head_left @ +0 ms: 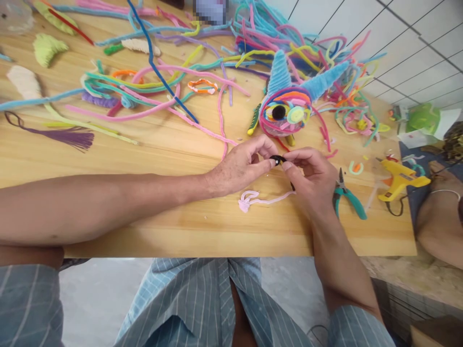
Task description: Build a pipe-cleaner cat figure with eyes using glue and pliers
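Wooden tabletop point(173, 229) below, black fuzzy strip point(276, 158) is pinched between 2 hands point(244, 164).

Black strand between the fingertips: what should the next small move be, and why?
Perhaps wind the black strand around its curled end: the left hand pinches that end, the right hand holds the strand alongside, and a dark length shows below.
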`<state>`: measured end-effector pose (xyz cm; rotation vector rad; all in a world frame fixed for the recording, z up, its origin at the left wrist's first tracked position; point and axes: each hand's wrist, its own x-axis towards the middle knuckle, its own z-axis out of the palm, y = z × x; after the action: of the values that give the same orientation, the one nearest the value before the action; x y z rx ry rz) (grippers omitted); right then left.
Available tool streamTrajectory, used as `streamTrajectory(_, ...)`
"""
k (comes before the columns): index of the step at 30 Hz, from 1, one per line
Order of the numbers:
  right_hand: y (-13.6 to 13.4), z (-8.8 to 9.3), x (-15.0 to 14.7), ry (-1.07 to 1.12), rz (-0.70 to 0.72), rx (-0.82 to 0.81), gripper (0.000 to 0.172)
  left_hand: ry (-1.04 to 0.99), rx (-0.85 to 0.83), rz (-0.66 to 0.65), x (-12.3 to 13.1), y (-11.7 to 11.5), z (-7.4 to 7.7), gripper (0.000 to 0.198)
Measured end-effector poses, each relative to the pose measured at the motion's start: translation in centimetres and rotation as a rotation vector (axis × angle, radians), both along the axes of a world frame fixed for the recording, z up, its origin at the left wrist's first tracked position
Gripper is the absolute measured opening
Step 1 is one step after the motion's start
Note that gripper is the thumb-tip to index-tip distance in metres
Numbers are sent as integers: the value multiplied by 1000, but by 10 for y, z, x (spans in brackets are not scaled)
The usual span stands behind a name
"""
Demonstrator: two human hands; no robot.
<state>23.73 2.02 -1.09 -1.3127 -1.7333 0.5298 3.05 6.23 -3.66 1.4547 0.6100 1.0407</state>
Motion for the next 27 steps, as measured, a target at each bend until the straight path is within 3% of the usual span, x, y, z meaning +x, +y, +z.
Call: streamTrajectory(27, -2, 5, -6, -36, -13, -1, 17, 7, -16, -8, -1, 0, 3, 9)
